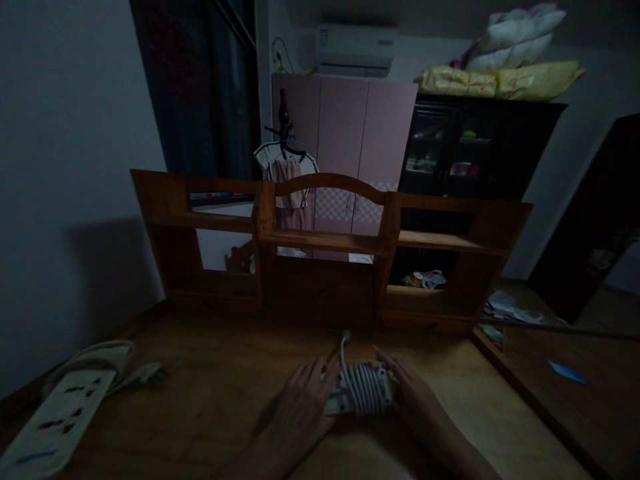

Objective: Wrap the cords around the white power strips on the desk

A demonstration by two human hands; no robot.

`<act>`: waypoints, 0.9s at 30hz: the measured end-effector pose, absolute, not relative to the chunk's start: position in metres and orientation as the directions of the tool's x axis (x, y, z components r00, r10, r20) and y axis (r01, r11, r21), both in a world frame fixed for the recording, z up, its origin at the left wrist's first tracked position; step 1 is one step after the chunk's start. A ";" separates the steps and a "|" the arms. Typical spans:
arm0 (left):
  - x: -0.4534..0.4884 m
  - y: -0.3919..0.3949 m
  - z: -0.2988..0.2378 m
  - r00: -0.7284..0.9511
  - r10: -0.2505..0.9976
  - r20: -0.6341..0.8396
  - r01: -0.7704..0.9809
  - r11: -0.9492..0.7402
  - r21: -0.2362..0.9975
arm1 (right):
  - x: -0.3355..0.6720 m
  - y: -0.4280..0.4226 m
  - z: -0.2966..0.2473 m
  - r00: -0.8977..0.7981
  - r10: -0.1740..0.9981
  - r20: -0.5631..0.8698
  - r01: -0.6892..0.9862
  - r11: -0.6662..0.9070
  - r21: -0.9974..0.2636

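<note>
A power strip [367,392] with its pale cord wound in several turns around its middle lies low over the wooden desk, between my two hands. My left hand [307,397] is closed on its left end, the fingers reaching over the top. At the right end my right hand [413,393] holds the strip from the side, its fingers rather straight and its thumb hidden. The free end of the cord, with the plug [346,335], sticks up behind the coils toward the shelf.
A second white power strip [65,417] lies at the desk's left, with its cord and plug [150,373] loose behind it. A wooden shelf unit [320,293] stands along the back of the desk [210,380]. On the right a raised edge [525,393] borders the desktop. The room is dim.
</note>
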State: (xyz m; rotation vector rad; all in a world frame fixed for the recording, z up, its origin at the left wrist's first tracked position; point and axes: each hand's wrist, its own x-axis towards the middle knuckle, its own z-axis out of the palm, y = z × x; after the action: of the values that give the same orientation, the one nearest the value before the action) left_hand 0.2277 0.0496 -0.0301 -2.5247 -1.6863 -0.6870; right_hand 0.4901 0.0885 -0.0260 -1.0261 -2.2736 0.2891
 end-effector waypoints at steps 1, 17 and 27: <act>0.227 0.049 -0.028 0.340 0.866 0.367 0.888 -0.424 0.176 | 0.490 0.087 -0.024 -0.503 0.719 0.479 0.595 0.690 -0.411; 0.234 0.045 -0.017 0.477 0.834 0.277 0.872 -0.488 -0.032 | 0.461 0.064 0.000 -0.622 0.553 0.554 0.663 0.749 -0.004; 0.238 0.047 -0.025 0.158 0.935 0.318 0.940 -0.241 0.240 | 0.475 0.066 -0.004 -0.670 0.467 0.577 0.587 0.809 0.028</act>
State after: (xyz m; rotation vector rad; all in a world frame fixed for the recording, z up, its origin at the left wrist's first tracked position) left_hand 0.2375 0.0468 -0.0251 -2.3804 -1.9269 -0.6356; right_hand 0.4745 0.0663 -0.0037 -0.7769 -2.4291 -0.2847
